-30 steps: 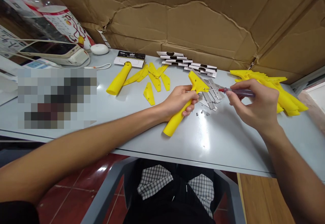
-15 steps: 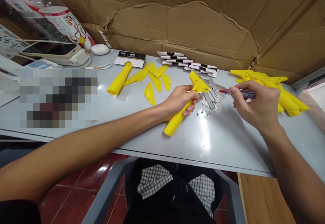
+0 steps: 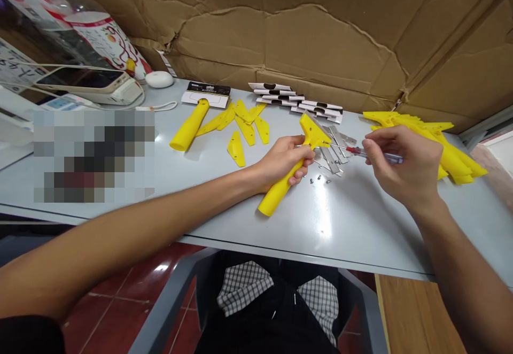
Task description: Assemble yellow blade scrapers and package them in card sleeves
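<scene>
The left hand closes firmly around a yellow plastic scraper, steadying it against the pale grey table (its head tilted up for access), while the right hand pinches a slim red-tipped screwdriver, shaft reaching that head.

Metal blades piled on the table. Left of the pile, a scraper handle; right, a heap of scraper heads; behind, paper cards.

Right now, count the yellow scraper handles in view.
At least 2: one yellow scraper handle gripped in the left hand, another lying on the table further back. The yellow pile at right may hide more.
</scene>
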Demonstrator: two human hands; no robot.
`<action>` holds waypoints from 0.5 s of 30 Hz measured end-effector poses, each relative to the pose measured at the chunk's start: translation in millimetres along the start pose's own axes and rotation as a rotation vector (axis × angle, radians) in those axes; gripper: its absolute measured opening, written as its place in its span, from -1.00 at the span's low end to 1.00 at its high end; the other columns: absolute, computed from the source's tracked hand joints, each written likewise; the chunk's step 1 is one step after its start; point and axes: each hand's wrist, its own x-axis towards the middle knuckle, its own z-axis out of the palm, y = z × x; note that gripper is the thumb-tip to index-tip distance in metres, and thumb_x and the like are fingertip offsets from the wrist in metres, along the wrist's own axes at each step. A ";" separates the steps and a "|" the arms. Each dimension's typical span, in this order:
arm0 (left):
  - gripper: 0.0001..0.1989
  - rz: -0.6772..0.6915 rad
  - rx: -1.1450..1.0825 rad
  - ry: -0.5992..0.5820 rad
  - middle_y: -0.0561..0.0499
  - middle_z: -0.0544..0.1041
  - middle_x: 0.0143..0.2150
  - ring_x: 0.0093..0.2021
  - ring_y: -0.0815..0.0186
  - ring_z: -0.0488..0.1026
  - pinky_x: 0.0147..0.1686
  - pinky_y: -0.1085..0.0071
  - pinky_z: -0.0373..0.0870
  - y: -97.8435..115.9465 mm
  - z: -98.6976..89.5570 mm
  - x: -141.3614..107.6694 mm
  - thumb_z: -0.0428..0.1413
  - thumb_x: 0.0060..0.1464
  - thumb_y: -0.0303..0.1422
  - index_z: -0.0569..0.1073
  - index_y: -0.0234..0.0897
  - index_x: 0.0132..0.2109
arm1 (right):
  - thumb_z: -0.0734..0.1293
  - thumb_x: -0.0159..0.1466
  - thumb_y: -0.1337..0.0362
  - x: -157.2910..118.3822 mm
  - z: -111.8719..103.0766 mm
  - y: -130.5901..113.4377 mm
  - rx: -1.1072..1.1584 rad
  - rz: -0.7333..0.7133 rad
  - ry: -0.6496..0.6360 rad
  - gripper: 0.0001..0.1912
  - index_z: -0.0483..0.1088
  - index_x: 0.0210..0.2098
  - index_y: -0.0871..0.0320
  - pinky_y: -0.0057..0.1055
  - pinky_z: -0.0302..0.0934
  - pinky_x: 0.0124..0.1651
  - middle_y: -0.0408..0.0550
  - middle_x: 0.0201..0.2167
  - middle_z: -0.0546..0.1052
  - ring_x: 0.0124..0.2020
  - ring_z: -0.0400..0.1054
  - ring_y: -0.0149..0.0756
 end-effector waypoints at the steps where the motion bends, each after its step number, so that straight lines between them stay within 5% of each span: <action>1: -0.83 0.001 0.004 -0.002 0.14 0.33 -0.46 -0.69 0.56 0.20 -0.76 0.54 0.11 0.0 -0.1 -0.1 0.10 0.14 -0.54 0.29 -0.24 -0.36 | 0.42 0.31 0.30 -0.2 0.4 0.0 0.004 0.013 -0.002 -0.96 0.47 -0.27 0.03 -0.28 0.39 -0.40 -0.12 -0.42 0.60 -0.50 0.50 -0.28; 5: -0.82 -0.005 0.001 0.003 0.14 0.33 -0.46 -0.68 0.56 0.20 -0.75 0.55 0.12 0.2 -0.5 -0.3 0.11 0.15 -0.53 0.28 -0.23 -0.36 | 0.37 0.35 0.22 0.4 0.6 -0.8 -0.042 0.074 -0.086 -0.94 0.42 -0.25 0.04 -0.30 0.30 -0.43 -0.16 -0.50 0.56 -0.57 0.42 -0.32; 10: -0.81 -0.008 -0.013 0.012 0.14 0.32 -0.46 -0.68 0.57 0.19 -0.76 0.55 0.10 1.0 -0.1 -0.4 0.10 0.16 -0.54 0.27 -0.24 -0.37 | 0.34 0.36 0.20 1.5 -1.4 0.0 -0.115 0.135 -0.157 -0.81 0.30 -0.38 0.03 -0.32 0.02 -0.54 -0.29 -0.72 0.32 -0.73 0.05 -0.43; 15: -0.81 -0.010 -0.019 0.025 0.14 0.32 -0.46 -0.67 0.57 0.20 -0.76 0.55 0.09 1.5 0.0 0.0 0.12 0.16 -0.53 0.27 -0.24 -0.36 | 0.46 0.27 0.18 1.1 -2.9 -0.3 -0.075 0.097 -0.108 -0.80 0.38 -0.39 0.03 -0.29 0.14 -0.50 -0.21 -0.59 0.42 -0.60 0.23 -0.35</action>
